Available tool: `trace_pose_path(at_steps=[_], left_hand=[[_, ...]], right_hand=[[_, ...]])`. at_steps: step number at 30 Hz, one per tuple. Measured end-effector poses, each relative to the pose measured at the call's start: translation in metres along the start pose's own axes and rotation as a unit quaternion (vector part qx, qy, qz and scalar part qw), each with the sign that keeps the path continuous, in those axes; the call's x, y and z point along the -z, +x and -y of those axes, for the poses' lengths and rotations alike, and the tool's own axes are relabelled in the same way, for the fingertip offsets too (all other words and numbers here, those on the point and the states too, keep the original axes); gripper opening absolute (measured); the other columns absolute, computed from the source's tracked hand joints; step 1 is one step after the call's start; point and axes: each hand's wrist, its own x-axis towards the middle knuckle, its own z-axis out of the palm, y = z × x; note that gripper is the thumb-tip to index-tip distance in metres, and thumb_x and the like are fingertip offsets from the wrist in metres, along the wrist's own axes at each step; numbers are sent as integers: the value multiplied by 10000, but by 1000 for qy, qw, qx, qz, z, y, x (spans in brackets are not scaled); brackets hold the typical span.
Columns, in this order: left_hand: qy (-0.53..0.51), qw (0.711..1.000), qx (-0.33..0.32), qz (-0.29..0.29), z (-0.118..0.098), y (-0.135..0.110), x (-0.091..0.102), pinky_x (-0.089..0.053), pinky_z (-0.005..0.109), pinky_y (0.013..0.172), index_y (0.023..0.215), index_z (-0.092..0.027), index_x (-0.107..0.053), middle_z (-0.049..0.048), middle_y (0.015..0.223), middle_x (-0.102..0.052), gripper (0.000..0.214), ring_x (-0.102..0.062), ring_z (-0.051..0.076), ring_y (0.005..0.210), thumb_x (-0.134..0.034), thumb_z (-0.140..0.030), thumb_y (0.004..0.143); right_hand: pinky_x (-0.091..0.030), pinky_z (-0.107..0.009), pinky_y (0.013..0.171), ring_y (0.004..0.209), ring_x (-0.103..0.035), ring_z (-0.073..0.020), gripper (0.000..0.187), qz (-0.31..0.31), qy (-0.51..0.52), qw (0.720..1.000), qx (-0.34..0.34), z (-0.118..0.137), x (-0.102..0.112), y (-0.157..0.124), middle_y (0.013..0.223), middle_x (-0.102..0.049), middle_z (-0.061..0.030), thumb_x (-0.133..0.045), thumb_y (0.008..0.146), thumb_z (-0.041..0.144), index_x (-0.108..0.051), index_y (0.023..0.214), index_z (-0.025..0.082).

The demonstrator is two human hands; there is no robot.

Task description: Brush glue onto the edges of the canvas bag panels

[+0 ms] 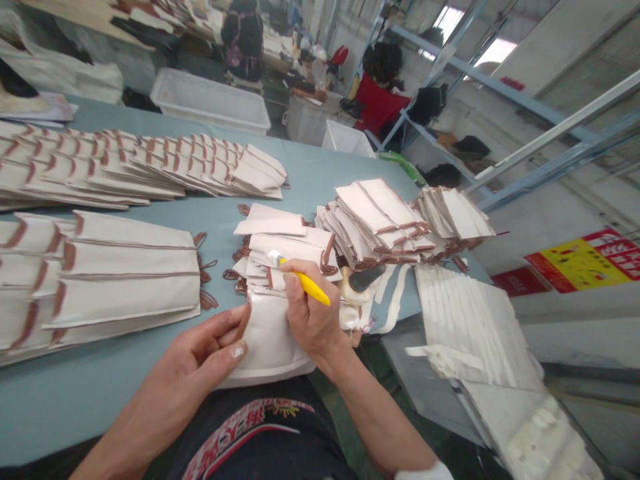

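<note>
Pale panel (273, 340), one, brown strip along its left edge: located at the near edge of the desk (60, 407), close against the wearer's dark apron (250, 437); whether the desk bears any of its weight cannot be told. Handling, as judged: light, pliant with some body, smooth-faced, likely to crease or mark; best held by the brown-stripped edge, fingers off the broad face. Left hand (200, 357), pinching that edge between thumb and fingers, a white smear on the thumb. Right hand (315, 320), closed around a yellow-handled brush (315, 288), pale tip pointing up and left. Just beyond: a heap of smaller pale pieces (280, 250), brown loops at the side. Left: overlapping long panels (130, 287); behind these, a fanned row (190, 167). Right: stacked pieces (383, 213), brown-edged. Past the desk's far side: white tub (215, 100), one.
</note>
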Motion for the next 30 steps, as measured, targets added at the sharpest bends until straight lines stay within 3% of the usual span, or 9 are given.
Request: trace_pose_path(at_steps=[5,10,13,16,20,23,25,28,30], left_hand=[[118,991,-33,55,15,-9,9,-718,316,817,1157,-288,-959,68,997,-927,425,-848,285,853,-882,-610,891],[189,973,-114,63,14,-12,-1,-680,251,779,941,-281,-949,45,902,-911,323,-818,248,767,-734,-513,1007],[221,963,-151,26,9,-8,-5,-649,233,693,884,-293,-934,30,801,-876,313,-807,246,708,-705,-477,993],[260,950,-168,-33,8,-4,-2,-646,236,709,794,-311,-899,26,822,-873,267,-829,265,780,-721,-463,923],[266,956,-99,-70,9,-4,4,-670,279,763,737,-317,-860,28,824,-866,269,-827,301,831,-778,-559,822],[196,978,-17,-74,5,-6,2,-686,304,747,769,-311,-880,31,785,-849,364,-812,312,793,-866,-670,715],[159,984,17,-77,0,-7,-4,-691,316,728,750,-303,-884,35,763,-837,425,-789,305,748,-925,-707,623],[130,988,24,-82,-4,-8,-10,-703,338,755,717,-289,-882,41,779,-836,452,-738,278,699,-981,-695,544],[110,991,27,-72,-3,-7,-12,-706,348,745,740,-286,-894,37,778,-834,438,-722,270,678,-994,-669,552]], right_hand=[[-638,-282,762,764,-782,-170,297,-27,-34,998,-46,-12,6,11,939,-822,-35,-464,1212,313,-731,1127,213],[-607,-287,767,751,-756,-172,308,-39,-17,997,-69,-23,-5,6,872,-788,-24,-490,1197,359,-744,1109,207],[-576,-287,706,679,-708,-163,327,-56,37,991,-117,-24,-5,4,789,-741,2,-517,1187,438,-742,1108,215],[-514,-249,589,567,-608,-134,390,-82,156,965,-194,-10,10,2,693,-672,40,-537,1190,542,-730,1083,221],[-356,-200,442,429,-427,-95,446,-93,280,919,-260,21,36,-5,564,-503,95,-622,1164,601,-709,929,232],[-296,-190,397,399,-391,-76,405,-87,325,912,-234,39,43,-14,590,-510,89,-638,1179,517,-704,894,236],[-321,-200,388,387,-405,-79,366,-59,319,926,-195,43,42,-20,597,-537,83,-624,1190,454,-716,906,243],[-510,-251,485,454,-573,-126,310,1,233,968,-88,41,37,-24,636,-669,41,-607,1188,383,-747,940,261],[-603,-289,569,543,-686,-162,259,12,189,982,-12,39,35,-24,716,-767,4,-601,1180,354,-759,991,275]])
